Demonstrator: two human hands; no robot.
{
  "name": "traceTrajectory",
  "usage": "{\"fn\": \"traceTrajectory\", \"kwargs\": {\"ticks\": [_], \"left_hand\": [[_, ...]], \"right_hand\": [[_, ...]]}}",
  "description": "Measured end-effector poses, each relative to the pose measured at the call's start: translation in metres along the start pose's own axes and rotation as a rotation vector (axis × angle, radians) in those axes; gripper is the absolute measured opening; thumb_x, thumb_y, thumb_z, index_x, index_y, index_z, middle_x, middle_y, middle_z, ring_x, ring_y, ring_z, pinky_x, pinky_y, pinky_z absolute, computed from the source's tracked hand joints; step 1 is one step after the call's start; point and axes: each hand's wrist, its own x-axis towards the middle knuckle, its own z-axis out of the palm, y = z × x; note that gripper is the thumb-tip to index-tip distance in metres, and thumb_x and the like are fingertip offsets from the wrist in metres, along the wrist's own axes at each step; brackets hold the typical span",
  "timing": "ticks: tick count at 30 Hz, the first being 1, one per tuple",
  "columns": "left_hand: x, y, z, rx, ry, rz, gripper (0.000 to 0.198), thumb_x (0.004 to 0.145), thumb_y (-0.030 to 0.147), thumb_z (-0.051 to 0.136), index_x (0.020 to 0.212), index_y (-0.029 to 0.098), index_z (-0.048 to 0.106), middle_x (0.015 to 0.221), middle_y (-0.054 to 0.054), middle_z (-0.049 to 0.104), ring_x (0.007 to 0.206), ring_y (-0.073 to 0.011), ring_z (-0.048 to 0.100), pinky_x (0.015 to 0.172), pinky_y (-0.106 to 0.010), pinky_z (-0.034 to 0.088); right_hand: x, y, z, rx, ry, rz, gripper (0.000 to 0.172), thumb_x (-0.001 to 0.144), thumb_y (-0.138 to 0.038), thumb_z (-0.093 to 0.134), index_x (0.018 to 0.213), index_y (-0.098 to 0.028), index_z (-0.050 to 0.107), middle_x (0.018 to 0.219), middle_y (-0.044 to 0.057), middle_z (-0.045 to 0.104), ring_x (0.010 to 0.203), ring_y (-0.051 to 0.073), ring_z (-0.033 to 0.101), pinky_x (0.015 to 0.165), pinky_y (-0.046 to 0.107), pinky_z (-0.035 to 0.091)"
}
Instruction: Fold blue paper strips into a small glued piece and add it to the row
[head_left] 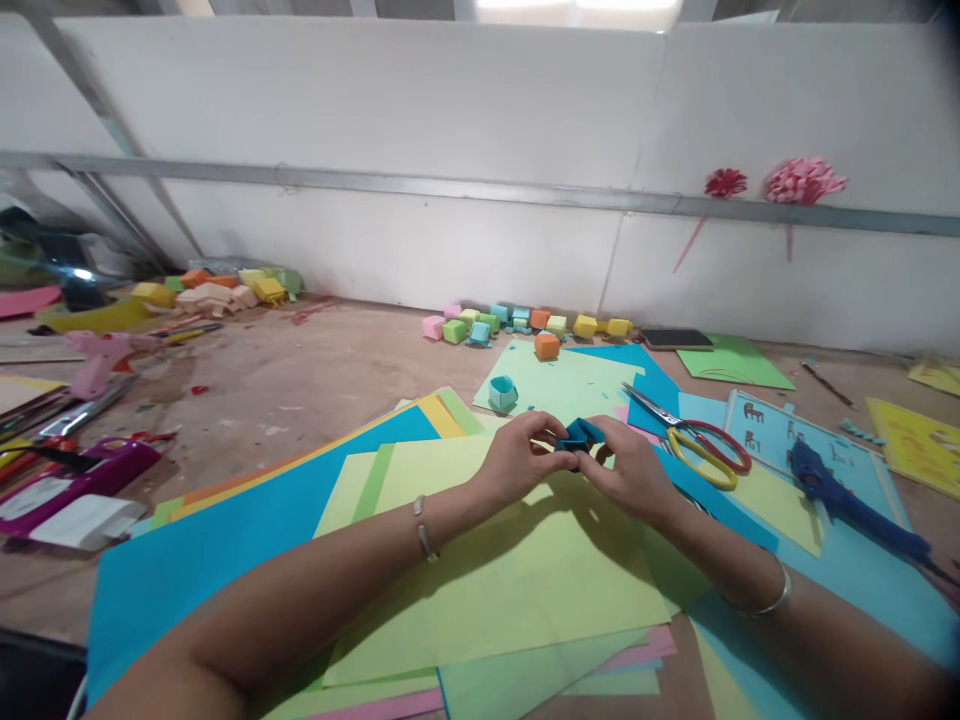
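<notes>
A small dark blue folded paper piece is held between both hands, above a pale yellow-green sheet. My left hand pinches its left side between thumb and fingers. On the opposite side, my right hand grips it the same way. The piece has angled folds; the fingers hide part of it. Just beyond my hands stands a light blue open paper box. Scissors with one red and one yellow handle loop lie to the right of my right hand.
Several small coloured paper cubes line the wall, with an orange cube nearer. At right are a blue glue gun and a phone. A pink glue gun and purple power strip lie left.
</notes>
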Motion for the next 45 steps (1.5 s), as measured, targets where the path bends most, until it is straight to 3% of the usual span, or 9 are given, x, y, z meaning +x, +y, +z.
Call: {"fn": "traceTrajectory", "kwargs": {"ticks": [4,8,12,22,26,30,34,42,45], "left_hand": [[0.000,0.001,-0.001,-0.080,-0.050,-0.042,0.030,0.057,0.018,0.085,0.076,0.015,0.062,0.080,-0.001,0.063,0.074,-0.0145,0.063,0.066,-0.027,0.055],[-0.001,0.005,-0.001,-0.298,-0.086,-0.065,0.047,0.049,0.025,0.092,0.080,0.015,0.057,0.078,0.001,0.064,0.071,-0.0140,0.065,0.066,-0.028,0.054],[-0.003,0.006,0.000,-0.447,-0.111,-0.117,0.047,0.050,0.030,0.092,0.081,0.013,0.061,0.078,0.000,0.067,0.072,-0.0142,0.066,0.072,-0.031,0.055],[-0.001,0.002,-0.002,-0.286,-0.076,-0.083,0.054,0.045,0.025,0.094,0.081,0.015,0.054,0.076,0.002,0.065,0.064,-0.0128,0.065,0.059,-0.026,0.053],[-0.001,0.001,-0.002,-0.279,-0.106,-0.095,0.053,0.045,0.023,0.094,0.080,0.014,0.055,0.074,0.002,0.063,0.059,-0.0110,0.063,0.055,-0.024,0.050],[-0.003,0.006,-0.001,-0.484,-0.164,-0.092,0.050,0.050,0.025,0.093,0.087,0.014,0.061,0.084,-0.002,0.067,0.074,-0.0161,0.068,0.068,-0.029,0.055],[-0.006,0.009,0.001,-0.591,-0.140,-0.069,0.045,0.058,0.029,0.091,0.092,0.014,0.066,0.087,-0.004,0.069,0.082,-0.0176,0.068,0.077,-0.033,0.055],[-0.007,0.008,0.004,-0.522,-0.128,-0.052,0.044,0.054,0.026,0.092,0.088,0.013,0.067,0.085,-0.004,0.069,0.085,-0.0201,0.068,0.079,-0.037,0.055],[-0.008,0.008,0.004,-0.549,-0.135,-0.061,0.045,0.052,0.024,0.092,0.088,0.014,0.067,0.087,-0.005,0.070,0.085,-0.0194,0.067,0.078,-0.035,0.055]], "right_hand": [[0.001,-0.006,-0.006,-0.044,0.043,-0.070,0.006,0.083,-0.023,0.058,0.081,-0.020,0.063,0.080,0.004,0.068,0.074,0.017,0.061,0.066,0.028,0.048],[0.001,-0.005,-0.007,0.046,0.111,-0.092,0.011,0.081,-0.017,0.055,0.082,-0.021,0.065,0.082,0.003,0.069,0.075,0.017,0.062,0.068,0.029,0.050],[0.001,-0.003,-0.008,0.117,0.147,-0.062,0.012,0.080,-0.016,0.055,0.083,-0.021,0.066,0.082,0.003,0.069,0.075,0.017,0.063,0.067,0.030,0.052],[0.002,-0.013,-0.014,0.005,0.007,-0.185,0.015,0.084,-0.015,0.059,0.097,-0.021,0.065,0.093,0.006,0.071,0.082,0.018,0.066,0.069,0.030,0.056],[0.001,-0.010,-0.013,0.017,0.072,-0.233,0.011,0.086,-0.017,0.061,0.091,-0.023,0.069,0.091,0.005,0.072,0.084,0.019,0.066,0.073,0.032,0.055],[0.000,-0.007,-0.013,0.127,0.161,-0.166,0.012,0.086,-0.018,0.062,0.090,-0.024,0.071,0.091,0.004,0.072,0.085,0.019,0.068,0.077,0.034,0.056],[0.002,-0.004,-0.014,0.267,0.203,-0.104,0.011,0.084,-0.019,0.063,0.090,-0.024,0.070,0.091,0.005,0.072,0.088,0.021,0.068,0.076,0.037,0.057],[0.003,-0.006,-0.017,0.166,0.176,-0.188,0.029,0.073,-0.007,0.058,0.093,-0.025,0.071,0.091,0.004,0.066,0.085,0.019,0.065,0.074,0.033,0.055],[0.001,-0.002,-0.015,0.182,0.147,-0.196,0.042,0.071,-0.005,0.056,0.106,-0.026,0.067,0.096,0.004,0.066,0.090,0.020,0.064,0.077,0.034,0.055]]}}
